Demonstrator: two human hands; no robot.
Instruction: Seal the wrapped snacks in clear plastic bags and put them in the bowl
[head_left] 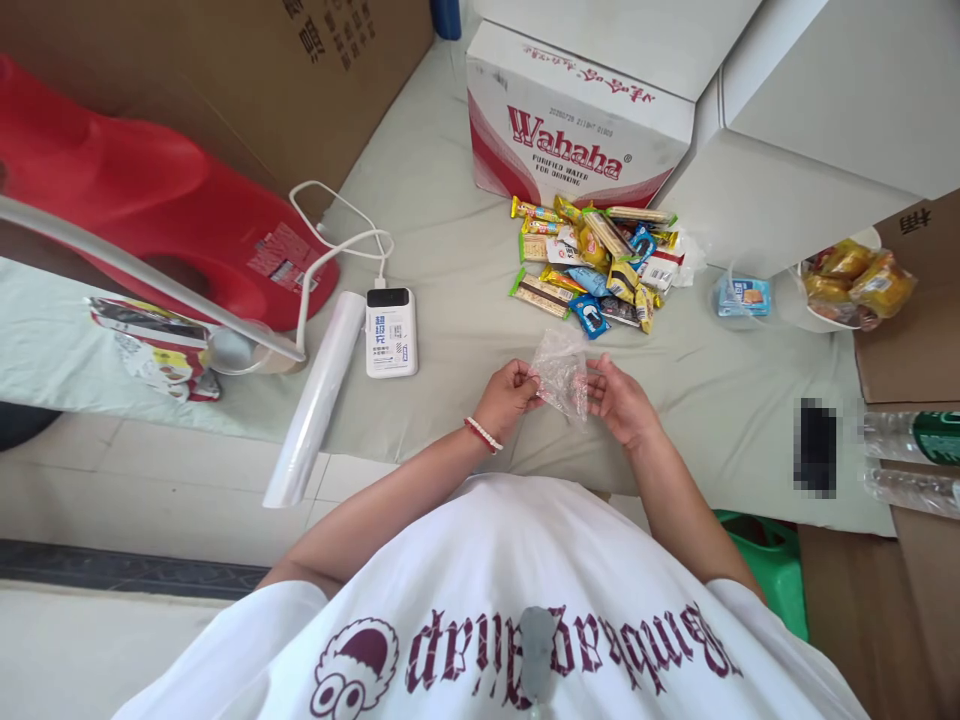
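The left hand (508, 398) and the right hand (619, 402) are each pinching a side of a small clear plastic bag (561, 372), holding it up just above the grey cloth (450, 220). The pile of snacks (596, 262) is lying near, at twelve o'clock from the bag. I think rubbing the thin sides apart gently is working best here, so the bag is opening without tearing.

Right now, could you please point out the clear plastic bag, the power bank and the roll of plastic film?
clear plastic bag (561, 373), head view, crumpled middle between both hands.
power bank (391, 332), head view, centre of its white face.
roll of plastic film (315, 396), head view, mid-length.
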